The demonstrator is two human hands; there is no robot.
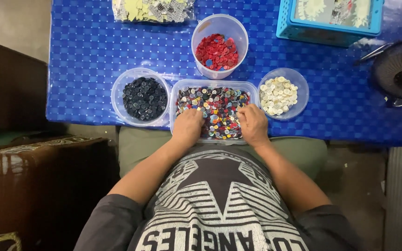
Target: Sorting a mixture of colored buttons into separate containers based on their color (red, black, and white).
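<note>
A clear rectangular tub [212,83] full of mixed coloured buttons [217,104] sits at the near edge of the blue table. My left hand [188,125] rests in its left side, fingers curled down into the buttons. On the tub's right side lies my right hand [253,124], its fingers also bent into the pile. Whether either hand pinches a button is hidden. Left of the tub stands a round bowl of dark navy buttons [144,97]. A small bowl of cream buttons [279,95] is on the right. Behind stands a tall cup of red buttons [218,51].
A blue checked cloth [89,51] covers the table. A turquoise basket [326,21] stands at the back right, a clear bag of pale pieces [153,10] at the back. A black fan [401,69] sits at the right edge. Brown furniture [29,186] is on the left.
</note>
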